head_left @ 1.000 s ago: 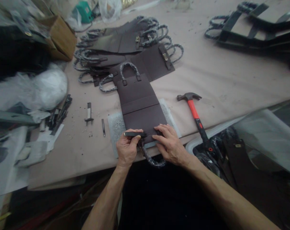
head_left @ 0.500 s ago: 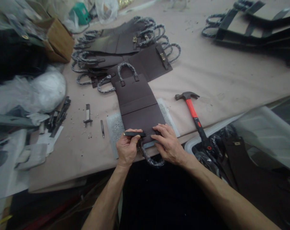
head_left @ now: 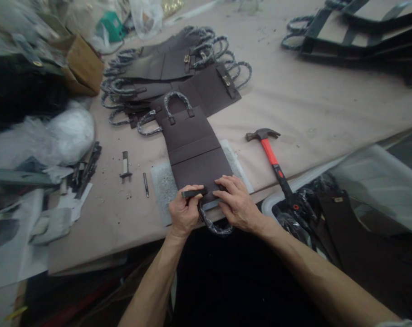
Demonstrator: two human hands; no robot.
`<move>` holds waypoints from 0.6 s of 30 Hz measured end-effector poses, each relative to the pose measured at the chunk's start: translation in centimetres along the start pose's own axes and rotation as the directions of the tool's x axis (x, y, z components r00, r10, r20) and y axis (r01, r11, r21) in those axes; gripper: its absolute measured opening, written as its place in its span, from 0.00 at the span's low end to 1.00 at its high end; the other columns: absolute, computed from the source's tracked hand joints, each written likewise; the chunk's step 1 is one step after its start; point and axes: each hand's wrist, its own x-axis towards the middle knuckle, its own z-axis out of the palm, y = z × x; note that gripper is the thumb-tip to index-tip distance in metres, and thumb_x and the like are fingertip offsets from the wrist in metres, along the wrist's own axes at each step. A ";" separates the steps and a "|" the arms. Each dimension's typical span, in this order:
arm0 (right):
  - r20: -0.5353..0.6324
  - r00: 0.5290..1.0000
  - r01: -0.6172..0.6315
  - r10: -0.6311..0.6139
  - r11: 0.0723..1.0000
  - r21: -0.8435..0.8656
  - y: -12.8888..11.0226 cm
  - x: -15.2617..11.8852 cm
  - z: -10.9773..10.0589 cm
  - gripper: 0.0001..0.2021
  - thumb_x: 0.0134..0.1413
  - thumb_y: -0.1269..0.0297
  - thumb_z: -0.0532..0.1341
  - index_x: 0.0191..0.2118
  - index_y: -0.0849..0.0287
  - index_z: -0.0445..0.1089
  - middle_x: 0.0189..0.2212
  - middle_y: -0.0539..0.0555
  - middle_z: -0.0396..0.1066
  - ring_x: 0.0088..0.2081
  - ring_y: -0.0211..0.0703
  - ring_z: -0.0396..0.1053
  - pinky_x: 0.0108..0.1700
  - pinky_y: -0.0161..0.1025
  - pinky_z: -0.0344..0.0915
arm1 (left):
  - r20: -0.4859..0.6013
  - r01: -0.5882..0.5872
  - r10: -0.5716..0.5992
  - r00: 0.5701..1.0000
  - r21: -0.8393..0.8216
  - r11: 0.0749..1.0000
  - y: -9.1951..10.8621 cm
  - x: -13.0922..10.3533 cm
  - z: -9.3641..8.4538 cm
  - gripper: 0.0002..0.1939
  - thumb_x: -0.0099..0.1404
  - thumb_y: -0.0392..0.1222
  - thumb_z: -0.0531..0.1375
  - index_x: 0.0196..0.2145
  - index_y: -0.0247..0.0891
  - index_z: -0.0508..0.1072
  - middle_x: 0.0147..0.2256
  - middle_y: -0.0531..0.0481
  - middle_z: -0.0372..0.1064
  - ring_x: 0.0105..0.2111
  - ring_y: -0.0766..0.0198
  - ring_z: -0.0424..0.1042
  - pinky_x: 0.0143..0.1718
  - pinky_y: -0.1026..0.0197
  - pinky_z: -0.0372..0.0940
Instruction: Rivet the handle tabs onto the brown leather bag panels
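A dark brown bag panel (head_left: 195, 136) lies over a speckled slab (head_left: 163, 190), a plastic-wrapped handle at its far end. Another wrapped handle (head_left: 216, 228) hangs past the table's front edge. My left hand (head_left: 185, 210) pinches a small black strip (head_left: 191, 193) between thumb and fingers, its right end at the panel's near part. My right hand (head_left: 238, 202) rests on the panel's near right corner, fingers apart and fingertips pressing down. What lies beneath those fingers is partly hidden.
A red-handled hammer (head_left: 270, 154) lies right of the slab, over a plastic bin (head_left: 369, 181). Left are a pronged punch (head_left: 125, 167) and a thin metal rod (head_left: 146, 185). Stacked brown panels (head_left: 151, 66) lie behind, near a cardboard box (head_left: 83, 66). Black pieces (head_left: 349, 52) are back right.
My left hand has shifted slightly right, and the black strip in it has turned a little. My right hand stays on the panel. The whole view has shifted slightly.
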 end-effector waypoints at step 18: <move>-0.123 0.992 0.007 -0.003 0.999 0.040 0.2 -0.3 -2.0 0.13 0.63 0.72 0.58 0.52 0.61 0.70 0.57 0.64 0.66 0.61 0.56 0.61 0.64 0.57 0.63 | 0.038 -0.235 0.232 0.972 0.169 0.957 -0.1 0.5 1.1 0.04 0.73 0.36 0.57 0.44 0.37 0.71 0.39 0.48 0.76 0.42 0.61 0.77 0.48 0.61 0.73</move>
